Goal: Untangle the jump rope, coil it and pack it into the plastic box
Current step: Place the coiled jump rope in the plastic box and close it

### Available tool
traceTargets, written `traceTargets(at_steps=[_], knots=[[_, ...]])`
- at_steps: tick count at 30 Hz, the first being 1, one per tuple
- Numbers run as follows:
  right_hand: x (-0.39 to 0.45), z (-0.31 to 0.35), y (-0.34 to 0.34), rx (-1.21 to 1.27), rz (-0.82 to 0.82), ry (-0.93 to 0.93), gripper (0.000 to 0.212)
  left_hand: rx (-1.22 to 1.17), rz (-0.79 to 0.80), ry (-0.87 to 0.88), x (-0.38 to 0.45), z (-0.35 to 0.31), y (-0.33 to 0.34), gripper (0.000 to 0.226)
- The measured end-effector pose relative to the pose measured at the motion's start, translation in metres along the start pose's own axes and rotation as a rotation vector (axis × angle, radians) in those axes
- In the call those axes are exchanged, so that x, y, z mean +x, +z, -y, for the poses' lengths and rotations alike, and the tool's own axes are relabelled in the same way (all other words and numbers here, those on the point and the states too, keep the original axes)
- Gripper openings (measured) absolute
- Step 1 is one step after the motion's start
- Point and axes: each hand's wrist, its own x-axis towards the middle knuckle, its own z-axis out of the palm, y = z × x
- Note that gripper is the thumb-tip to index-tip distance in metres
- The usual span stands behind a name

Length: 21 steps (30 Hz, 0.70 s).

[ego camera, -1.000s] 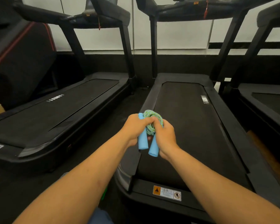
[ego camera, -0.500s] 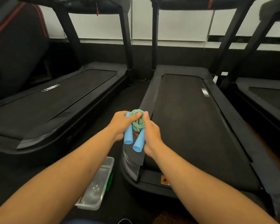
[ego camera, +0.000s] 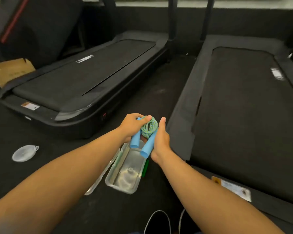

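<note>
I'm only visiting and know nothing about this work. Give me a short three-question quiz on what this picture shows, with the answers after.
1. True or false: the jump rope is already coiled into a bundle.
2. Which holds the bundle? A) the left hand alone B) the right hand alone C) both hands.
3. What lies on the floor directly below the blue handles, and is it open or closed?

Key
1. True: the green cord is wound in loops, with both handles hanging down side by side.
2. C: one hand is at each side of the bundle.
3. The clear plastic box, open; a flat clear piece that may be its lid lies at its left side.
</note>
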Motion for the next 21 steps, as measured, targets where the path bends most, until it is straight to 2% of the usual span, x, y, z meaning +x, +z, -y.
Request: traceTargets(at_steps=[4,8,13,17,21], knots=[[0.041,-0.059,0.004,-0.124,0.003,0.066,0.039,0.047,-0.039,-0.073,0.026,0.062,-0.029,0.041],[0.075,-0.111,0.000,-0.214,-0.033,0.129,0.029,0.087,-0.099,-0.117,0.044,0.120,-0.045,0.034],[0.120,-0.168,-0.019,-0.347,-0.106,0.173,0.030,0.152,-0.062,-0.188,0.066,0.178,-0.043,0.034],[0.142,-0.186,-0.027,-0.447,-0.121,0.187,0.027,0.259,-0.045,-0.227,0.088,0.215,-0.043,0.043],[0.156,-0.186,-0.019,-0.591,-0.157,0.226,0.037,0.449,-0.044,-0.210,0.108,0.232,-0.035,0.031]])
